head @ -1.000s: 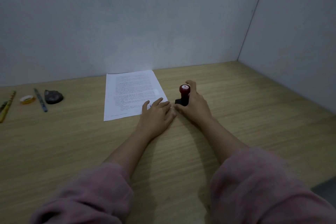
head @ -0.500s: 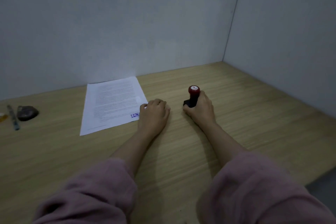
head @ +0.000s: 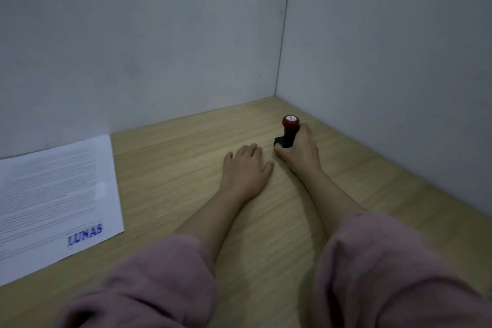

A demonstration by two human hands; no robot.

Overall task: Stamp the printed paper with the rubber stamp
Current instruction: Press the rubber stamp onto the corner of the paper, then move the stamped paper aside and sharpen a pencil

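The printed paper point(head: 53, 194) lies flat on the wooden desk point(head: 173, 162) at the far left, with a blue stamp mark "LUNAS" point(head: 85, 234) near its lower right corner. The rubber stamp point(head: 288, 130), red knob on a black base, stands upright on the desk far right of the paper. My right hand point(head: 300, 152) is wrapped around the stamp's handle. My left hand point(head: 246, 170) rests palm down on the bare desk just left of the stamp, fingers curled slightly, holding nothing.
Grey walls meet in a corner point(head: 275, 94) just behind the stamp and close off the desk at the back and right. Pink sleeves point(head: 386, 274) fill the bottom of the view.
The view has swung right, so the paper sits farther left. My left hand came off the paper's corner, uncovering the blue mark, and now rests beside the stamp. The right hand keeps its hold.
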